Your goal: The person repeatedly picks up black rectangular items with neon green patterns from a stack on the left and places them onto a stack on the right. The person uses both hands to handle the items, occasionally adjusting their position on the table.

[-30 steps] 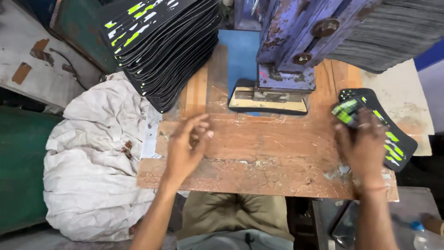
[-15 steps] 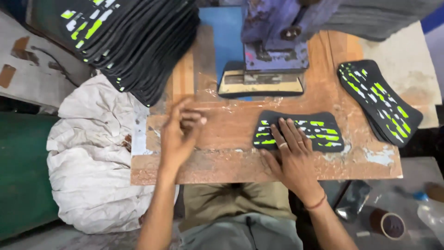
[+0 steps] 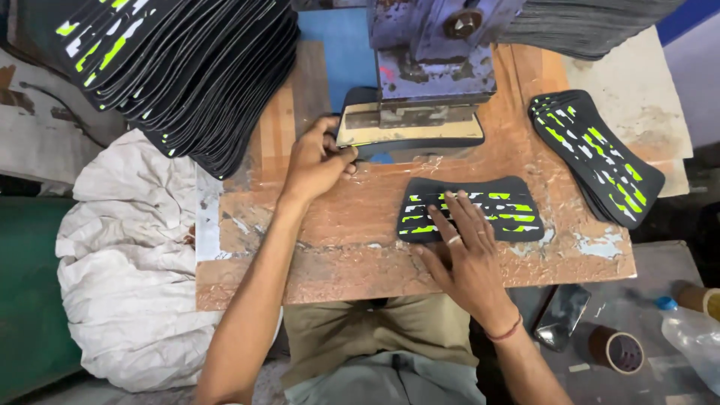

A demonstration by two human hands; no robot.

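— Pressing my right hand point(image 3: 463, 251) flat on the black panel with green and white marks point(image 3: 469, 209), fingers spread open over its near left part. It lies on the worn wooden bench point(image 3: 337, 247), just near of the press.

— And your left?

— My left hand point(image 3: 315, 161) is up at the left end of the press plate point(image 3: 409, 127), fingers curled around the edge of the dark piece under the plate point(image 3: 360, 101). Whether I actually pinch it or only touch it, I cannot tell from here; the fingertips are partly tucked out of sight.

— What is the plate sitting under?

— The blue, chipped press head point(image 3: 435, 45), at the far middle of the bench.

— Other panels about?

— A small stack of the same printed panels point(image 3: 600, 157) on the right end of the bench, well apart from my right hand. A big fanned pile of black pieces point(image 3: 180, 67) at the far left, overhanging the bench corner. Another dark stack point(image 3: 592, 22) at the far right, behind the press.

— Anything off the bench?

— A white cloth bundle point(image 3: 127, 277) to the left, beside my left forearm. To the near right, on a lower grey surface, a dark phone point(image 3: 561, 315), a roll of brown tape point(image 3: 616, 349) and a clear plastic bottle with a blue cap point(image 3: 694, 337).
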